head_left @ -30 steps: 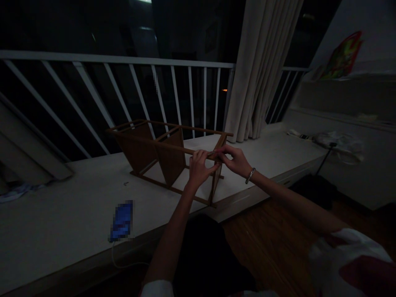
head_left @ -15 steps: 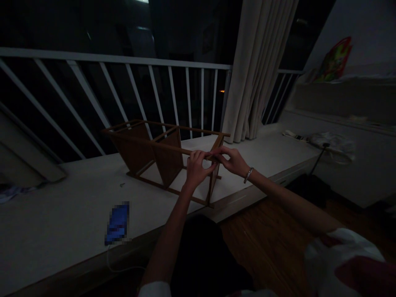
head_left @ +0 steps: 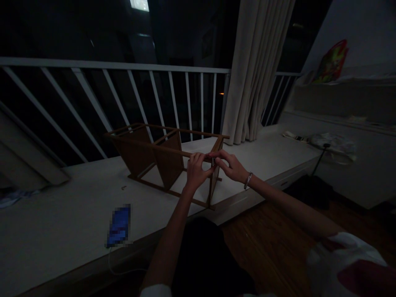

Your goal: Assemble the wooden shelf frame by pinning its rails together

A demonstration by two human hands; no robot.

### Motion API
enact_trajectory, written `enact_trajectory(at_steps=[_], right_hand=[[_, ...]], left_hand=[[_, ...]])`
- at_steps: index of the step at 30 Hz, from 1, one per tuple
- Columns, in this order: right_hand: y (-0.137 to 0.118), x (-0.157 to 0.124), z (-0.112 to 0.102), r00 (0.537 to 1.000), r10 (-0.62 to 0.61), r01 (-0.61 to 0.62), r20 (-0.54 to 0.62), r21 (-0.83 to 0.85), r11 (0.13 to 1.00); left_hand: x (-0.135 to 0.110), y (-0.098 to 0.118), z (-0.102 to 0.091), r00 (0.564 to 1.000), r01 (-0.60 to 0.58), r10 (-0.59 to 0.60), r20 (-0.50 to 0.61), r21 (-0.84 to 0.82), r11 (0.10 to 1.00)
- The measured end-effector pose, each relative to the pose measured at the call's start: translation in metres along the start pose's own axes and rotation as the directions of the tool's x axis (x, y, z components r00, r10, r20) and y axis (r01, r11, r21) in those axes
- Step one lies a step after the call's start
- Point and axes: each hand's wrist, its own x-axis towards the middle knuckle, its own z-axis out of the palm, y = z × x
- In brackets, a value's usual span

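Observation:
A brown wooden rack (head_left: 148, 153) with slanted panels lies on its side on a white platform (head_left: 62, 214) by the railing. My left hand (head_left: 195, 170) is closed round the rack's near top rail, close to its right end. My right hand (head_left: 228, 165), with a bracelet on the wrist, pinches a small thin metal piece at the joint between that rail and the right end frame. The two hands nearly touch. The room is dim and the small piece is hard to make out.
A lit phone (head_left: 119, 226) with a cable lies on the platform at the front left. A small screw-like bit (head_left: 123, 188) rests near the rack. White railing (head_left: 123, 66) and a curtain (head_left: 253, 70) stand behind. Cloth and a cord (head_left: 331, 142) lie at the right.
My hands stayed at the rail's right end. The right hand's fingers shifted slightly and now pinch at the joint. The view shifted a little.

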Motion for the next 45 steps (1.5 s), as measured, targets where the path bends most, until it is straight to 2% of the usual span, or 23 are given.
enact_trajectory(at_steps=[4,9,15,21,28,38,45], right_hand=[[-0.008,-0.001,0.0,0.999,0.037,-0.036,0.014,-0.1,0.994],[-0.012,-0.003,-0.005,0.997,-0.031,0.048,0.076,-0.232,0.972],[-0.009,-0.01,-0.014,0.99,-0.113,0.132,0.09,-0.246,0.96],[-0.006,-0.012,-0.025,0.981,-0.144,0.174,0.131,-0.252,0.952],[-0.007,-0.01,-0.029,0.987,-0.133,0.15,0.096,-0.2,0.968],[0.005,-0.004,-0.025,0.983,-0.181,0.179,0.034,-0.407,0.896],[0.012,0.003,-0.026,0.986,-0.166,0.164,0.031,-0.411,0.897]], left_hand=[[-0.001,-0.002,0.001,1.0,0.014,-0.014,0.019,0.004,1.0],[-0.001,-0.002,0.0,1.0,0.005,-0.005,0.022,-0.015,1.0],[0.0,-0.001,0.0,1.0,-0.01,0.01,0.015,-0.019,1.0],[-0.001,0.002,0.0,1.0,-0.014,0.014,-0.009,-0.022,1.0],[0.0,0.003,-0.001,1.0,-0.012,0.012,-0.006,-0.026,1.0],[-0.001,0.003,-0.003,1.0,-0.003,0.004,0.01,-0.047,0.999],[0.0,0.003,-0.002,1.0,-0.004,0.004,0.0,-0.054,0.999]])
